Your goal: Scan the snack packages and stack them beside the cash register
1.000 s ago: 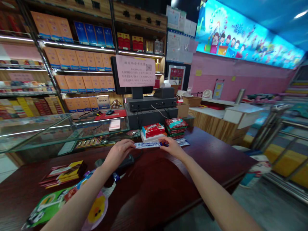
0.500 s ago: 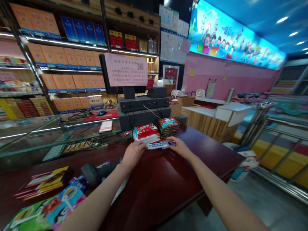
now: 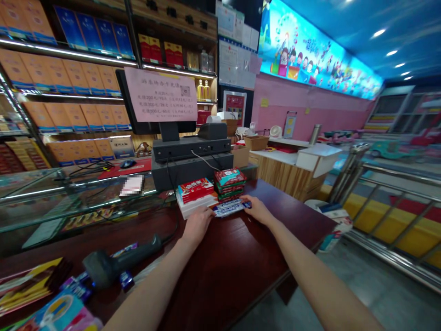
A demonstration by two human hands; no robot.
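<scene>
Slim blue-and-white snack packets (image 3: 230,208) lie side by side at the far side of the dark red wooden counter (image 3: 223,257). At their left end, my left hand (image 3: 198,225) is closed with its fingertips on the wrapper. My right hand (image 3: 258,210) pinches the right end between thumb and fingers. Just behind the packets is a stack of red-and-green snack packs (image 3: 230,183). To its left, red packs (image 3: 195,189) lie on top of white boxes (image 3: 197,205), close to my left fingertips.
A handheld barcode scanner (image 3: 113,264) lies at left among purple packets and yellow packs (image 3: 31,282). A dark cash register (image 3: 191,161) with a monitor stands behind the stacks. A glass case (image 3: 86,202) borders the counter's left; a metal railing (image 3: 386,197) stands at right.
The view has turned right and come nearer the stacks. Two packets now show side by side more clearly between my hands, which stay at their ends.
</scene>
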